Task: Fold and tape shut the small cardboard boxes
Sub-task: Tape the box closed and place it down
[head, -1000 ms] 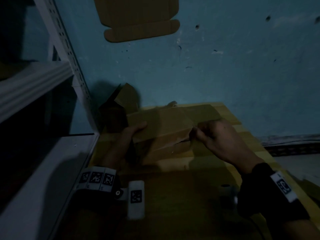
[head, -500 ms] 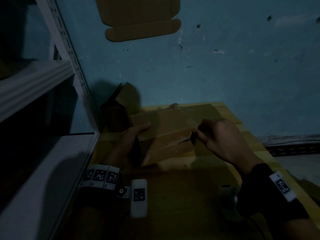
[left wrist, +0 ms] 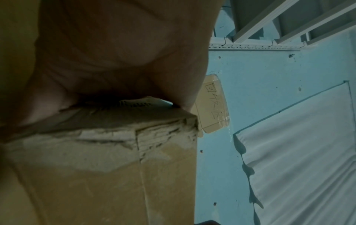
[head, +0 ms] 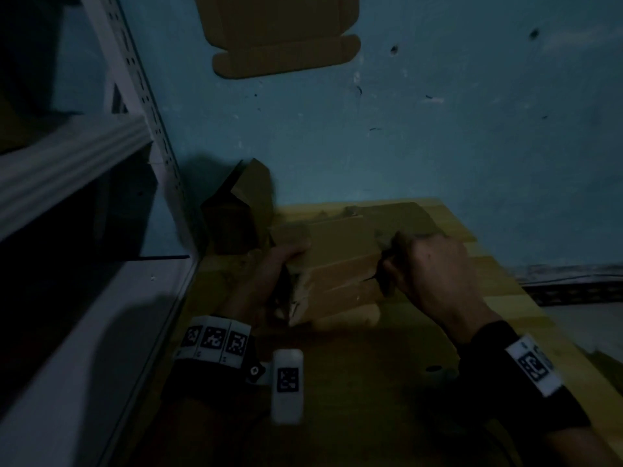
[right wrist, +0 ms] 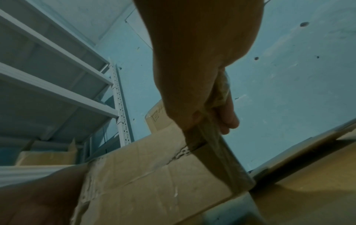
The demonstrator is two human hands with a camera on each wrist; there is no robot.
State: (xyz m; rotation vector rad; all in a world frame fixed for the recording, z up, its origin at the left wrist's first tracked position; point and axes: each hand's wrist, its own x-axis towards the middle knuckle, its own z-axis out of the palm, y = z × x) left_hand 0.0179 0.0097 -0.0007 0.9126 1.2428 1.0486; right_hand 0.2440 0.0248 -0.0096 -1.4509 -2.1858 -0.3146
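A small brown cardboard box (head: 337,264) sits tilted on the yellow table, its surface scuffed and torn pale near the left end (left wrist: 115,144). My left hand (head: 286,278) grips that left end, thumb on top; its palm (left wrist: 115,60) fills the left wrist view. My right hand (head: 387,264) is at the box's right end and pinches a strip of clear tape (right wrist: 217,152). The strip runs taut from the fingers (right wrist: 227,118) down over the box's right edge (right wrist: 144,175). In the dim head view the tape itself does not show.
A white metal shelf rack (head: 84,163) stands close on the left. An open cardboard box (head: 242,210) sits at the back left by the blue wall. A flat cardboard piece (head: 279,32) hangs on the wall above. The table's right edge (head: 505,298) drops to the floor.
My left hand and the box's left end have shifted slightly right and toward me. The right hand stays at the box's right end, still pinching the tape.
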